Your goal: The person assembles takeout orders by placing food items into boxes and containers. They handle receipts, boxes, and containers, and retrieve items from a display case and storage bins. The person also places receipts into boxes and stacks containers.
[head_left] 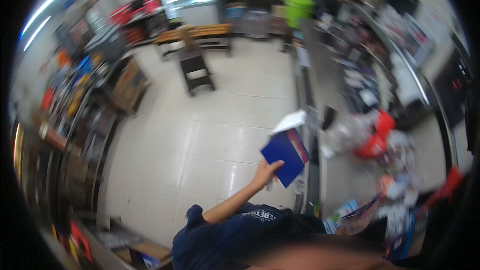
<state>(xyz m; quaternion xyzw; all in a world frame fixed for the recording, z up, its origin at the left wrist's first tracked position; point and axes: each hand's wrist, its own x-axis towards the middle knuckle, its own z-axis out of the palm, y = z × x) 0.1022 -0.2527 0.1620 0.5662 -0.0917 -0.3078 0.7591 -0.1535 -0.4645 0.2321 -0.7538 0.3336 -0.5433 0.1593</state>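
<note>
My left hand (265, 170) is raised in front of me and grips a blue notebook (285, 156) by its lower corner. A white sheet or cover (290, 121) sticks out behind the notebook's top edge. The notebook hangs over the tiled floor, next to the edge of a long grey counter (345, 170). My right forearm lies blurred across the bottom of the view. My right hand (354, 223) is smeared by motion, beside some blue booklets (339, 216) on the counter. I cannot tell whether it holds anything.
Red and white bags and packets (380, 137) crowd the counter at right. A small dark stool (197, 72) and a wooden bench (200, 34) stand on the pale tiled floor (200, 140). Stocked shelves (75, 100) line the left. A green bin (298, 9) sits far back.
</note>
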